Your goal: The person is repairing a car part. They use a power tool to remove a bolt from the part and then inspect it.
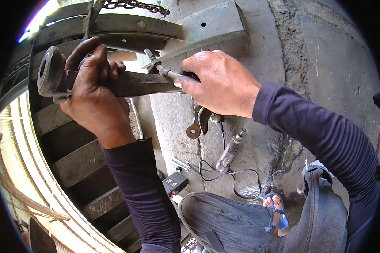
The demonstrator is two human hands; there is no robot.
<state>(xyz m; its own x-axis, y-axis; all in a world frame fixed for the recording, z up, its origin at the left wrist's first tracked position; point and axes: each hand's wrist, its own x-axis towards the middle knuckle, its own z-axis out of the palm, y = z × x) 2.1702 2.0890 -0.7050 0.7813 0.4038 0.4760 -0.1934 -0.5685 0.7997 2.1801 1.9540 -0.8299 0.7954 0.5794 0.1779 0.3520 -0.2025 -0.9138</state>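
My left hand [93,88] is closed round a dark metal arm [139,84], held up in front of me. At its left end is a thick round eye with a hole, a metal bushing end [48,71]. My right hand [219,80] is closed on a slim stepped metal rod [166,72], thumb on top, its narrow tip pointing up and left. The rod lies across the far end of the arm; whether they touch I cannot tell. My right fingers are partly hidden behind the hand.
On the concrete floor lie a grey die grinder [230,154] with a looping black cord [240,196], a flat bracket with a round eye [193,130] and a black battery pack [175,183]. Stacked curved metal beams [78,164] fill the left. A chain [135,6] hangs at the top; a grey metal block [211,27] sits beyond.
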